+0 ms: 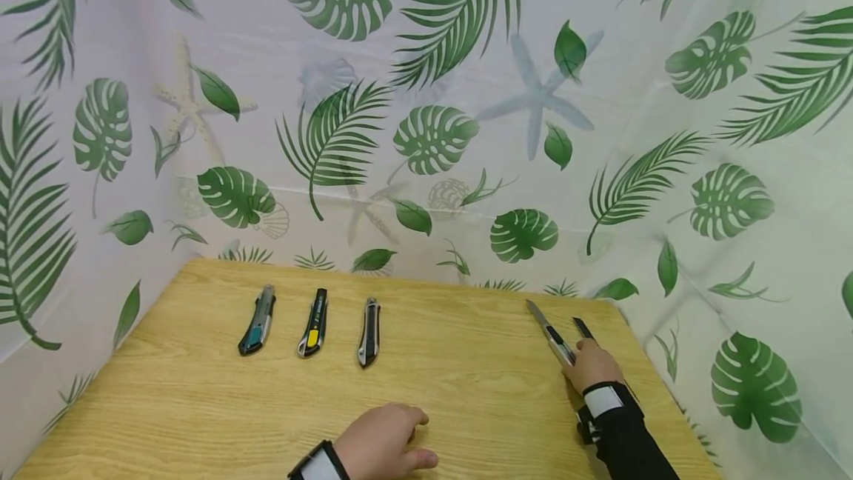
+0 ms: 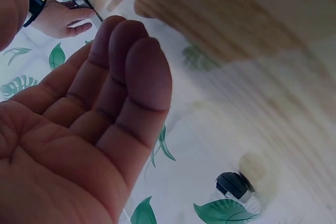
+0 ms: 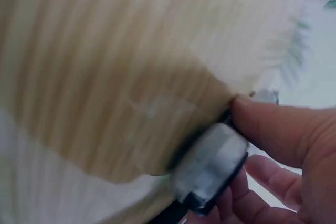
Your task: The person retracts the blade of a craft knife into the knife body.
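Note:
At the right of the table, my right hand (image 1: pixel 593 365) holds a silver-and-black utility knife (image 1: pixel 553 335), its long grey blade end pointing away and left. In the right wrist view the knife's silver butt end (image 3: pixel 210 166) is blurred, thumb on one side and curled fingers below. A dark utility knife (image 1: pixel 583 327) lies just right of it, partly hidden by the hand. My left hand (image 1: pixel 383 441) hovers over the table's front middle with loosely bent fingers and holds nothing; its bare palm (image 2: pixel 63 161) shows in the left wrist view.
On the left half of the table (image 1: pixel 440 376) lie three utility knives in a row: one grey and teal (image 1: pixel 258 321), one black with a yellow slider (image 1: pixel 313 323), one silver and black (image 1: pixel 369 333). A leaf-patterned sheet (image 1: pixel 440 191) walls the table's back and sides.

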Available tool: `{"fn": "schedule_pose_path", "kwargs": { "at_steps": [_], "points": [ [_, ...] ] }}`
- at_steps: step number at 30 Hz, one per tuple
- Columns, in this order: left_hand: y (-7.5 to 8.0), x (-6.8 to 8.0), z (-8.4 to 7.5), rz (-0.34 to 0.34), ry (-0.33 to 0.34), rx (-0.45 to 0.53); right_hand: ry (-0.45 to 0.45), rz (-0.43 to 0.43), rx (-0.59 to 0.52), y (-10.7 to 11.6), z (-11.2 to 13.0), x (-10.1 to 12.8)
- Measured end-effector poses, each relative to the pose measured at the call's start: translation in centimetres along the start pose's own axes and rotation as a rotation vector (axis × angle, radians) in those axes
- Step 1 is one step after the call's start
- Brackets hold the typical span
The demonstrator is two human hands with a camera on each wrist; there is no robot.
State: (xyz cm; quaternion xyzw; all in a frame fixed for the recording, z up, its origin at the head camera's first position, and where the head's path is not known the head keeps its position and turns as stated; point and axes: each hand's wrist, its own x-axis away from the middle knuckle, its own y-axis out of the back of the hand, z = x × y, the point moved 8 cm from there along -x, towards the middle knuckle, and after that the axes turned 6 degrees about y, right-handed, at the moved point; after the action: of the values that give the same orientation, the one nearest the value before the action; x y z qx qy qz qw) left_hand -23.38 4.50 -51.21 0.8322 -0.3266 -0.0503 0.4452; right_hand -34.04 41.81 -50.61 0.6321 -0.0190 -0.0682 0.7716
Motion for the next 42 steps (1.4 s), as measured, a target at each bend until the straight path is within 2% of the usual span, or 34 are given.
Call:
{"fn": "schedule_pose_path", "kwargs": {
  "at_steps": [4, 9, 13, 15, 18, 21, 25, 30, 33, 35, 37, 42],
  "points": [
    [0.3, 0.3, -0.1, -0.038, -0.026, -0.013, 0.101, 0.055, -0.033, -0.8, 3.6, 0.4],
    [1.2, 0.5, 0.1, -0.116, -0.013, 0.039, 0.179, 0.123, -0.227, -1.4, 9.0, 1.7],
    [2.4, 0.7, 0.7, -0.190, 0.060, 0.206, 0.213, 0.192, -0.509, -1.5, 14.2, 3.7],
    [3.0, 0.8, 1.0, -0.241, 0.072, 0.305, 0.251, 0.221, -0.663, -1.1, 17.0, 4.9],
    [4.0, 1.3, 0.9, -0.340, 0.048, 0.441, 0.312, 0.248, -0.858, 0.1, 21.1, 6.8],
    [4.9, 1.9, 0.6, -0.442, 0.008, 0.556, 0.353, 0.211, -0.968, 1.4, 24.2, 8.3],
    [5.9, 2.6, 0.2, -0.535, -0.006, 0.717, 0.409, 0.045, -0.954, 3.2, 27.1, 10.0],
    [6.9, 3.1, 0.3, -0.573, -0.007, 0.962, 0.449, -0.207, -0.833, 4.8, 29.1, 11.6],
    [7.3, 3.4, 0.7, -0.592, 0.011, 1.041, 0.463, -0.278, -0.782, 5.2, 29.8, 12.4],
    [7.6, 3.6, 1.0, -0.608, 0.026, 1.047, 0.481, -0.283, -0.755, 5.3, 30.2, 12.7],
    [7.9, 3.8, 1.2, -0.622, 0.042, 1.027, 0.502, -0.249, -0.748, 5.4, 30.4, 13.0],
    [8.7, 4.2, 1.6, -0.631, 0.058, 0.958, 0.500, -0.059, -0.851, 5.7, 30.0, 12.9]
  ]
}}
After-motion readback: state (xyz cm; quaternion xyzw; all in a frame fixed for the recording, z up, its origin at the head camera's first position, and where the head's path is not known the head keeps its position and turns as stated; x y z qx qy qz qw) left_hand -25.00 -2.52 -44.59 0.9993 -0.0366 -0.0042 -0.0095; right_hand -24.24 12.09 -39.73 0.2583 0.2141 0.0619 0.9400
